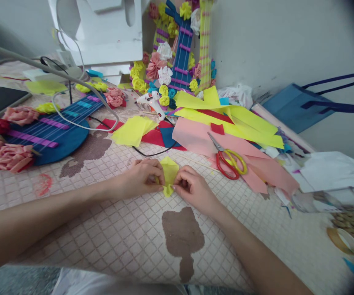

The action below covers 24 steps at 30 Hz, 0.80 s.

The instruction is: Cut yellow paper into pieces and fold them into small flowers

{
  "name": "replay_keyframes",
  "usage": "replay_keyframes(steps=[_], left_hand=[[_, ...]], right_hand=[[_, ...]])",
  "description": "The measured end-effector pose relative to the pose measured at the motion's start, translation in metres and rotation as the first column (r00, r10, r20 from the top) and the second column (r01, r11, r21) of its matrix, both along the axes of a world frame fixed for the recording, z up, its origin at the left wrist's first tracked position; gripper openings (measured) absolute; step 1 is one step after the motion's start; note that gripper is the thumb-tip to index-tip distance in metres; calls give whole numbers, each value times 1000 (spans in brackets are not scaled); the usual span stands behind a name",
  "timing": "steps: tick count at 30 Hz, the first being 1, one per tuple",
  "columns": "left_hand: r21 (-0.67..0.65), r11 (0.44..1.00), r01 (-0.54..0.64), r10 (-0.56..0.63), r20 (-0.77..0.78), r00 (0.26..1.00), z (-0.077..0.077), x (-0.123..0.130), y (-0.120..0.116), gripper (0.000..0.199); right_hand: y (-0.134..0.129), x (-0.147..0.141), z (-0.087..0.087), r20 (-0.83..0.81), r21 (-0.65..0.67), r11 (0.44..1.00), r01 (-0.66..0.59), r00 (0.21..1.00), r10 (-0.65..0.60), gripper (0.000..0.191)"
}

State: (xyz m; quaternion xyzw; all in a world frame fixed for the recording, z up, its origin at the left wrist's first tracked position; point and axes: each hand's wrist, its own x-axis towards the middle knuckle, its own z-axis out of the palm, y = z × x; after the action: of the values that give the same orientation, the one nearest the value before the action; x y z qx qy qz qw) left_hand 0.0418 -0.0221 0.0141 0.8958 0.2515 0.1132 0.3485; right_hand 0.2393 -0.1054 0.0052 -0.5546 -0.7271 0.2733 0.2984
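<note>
A small yellow piece of crepe-like sheet (170,172) is held between my two hands over the middle of the table. My left hand (147,176) pinches its left edge, and my right hand (190,186) pinches the lower right edge. The sheet narrows towards the bottom, where it looks creased. Just beyond the hands lies a stack of yellow squares (134,130). To the right are scissors (228,162) with red and yellow handles, resting on pink sheets (192,135).
A blue guitar shape (63,123) with pink flowers lies at left. A white glue gun (154,104) sits at the back, before decorated guitars (181,53). Yellow strips (250,131) spread behind the scissors. A tape roll (344,241) and blue bag (296,106) are at right.
</note>
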Motion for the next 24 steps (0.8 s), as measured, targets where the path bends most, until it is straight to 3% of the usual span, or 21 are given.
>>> replay_keyframes(steps=[3, 7, 11, 24], left_hand=[[-24, 999, 44, -44, 0, 999, 1, -3, 4, 6], [-8, 1000, 18, -18, 15, 1000, -3, -2, 5, 13], [68, 997, -31, 32, -12, 999, -7, 1, 3, 19], [219, 968, -125, 136, -40, 990, -6, 4, -14, 9]], right_hand=[[0, 2, 3, -17, -37, 999, -23, 1000, 23, 10], [0, 2, 3, -25, -36, 999, -19, 1000, 18, 10], [0, -1, 0, -18, -10, 1000, -1, 1000, 1, 10], [-3, -8, 1, 77, 31, 998, 53, 996, -55, 13]])
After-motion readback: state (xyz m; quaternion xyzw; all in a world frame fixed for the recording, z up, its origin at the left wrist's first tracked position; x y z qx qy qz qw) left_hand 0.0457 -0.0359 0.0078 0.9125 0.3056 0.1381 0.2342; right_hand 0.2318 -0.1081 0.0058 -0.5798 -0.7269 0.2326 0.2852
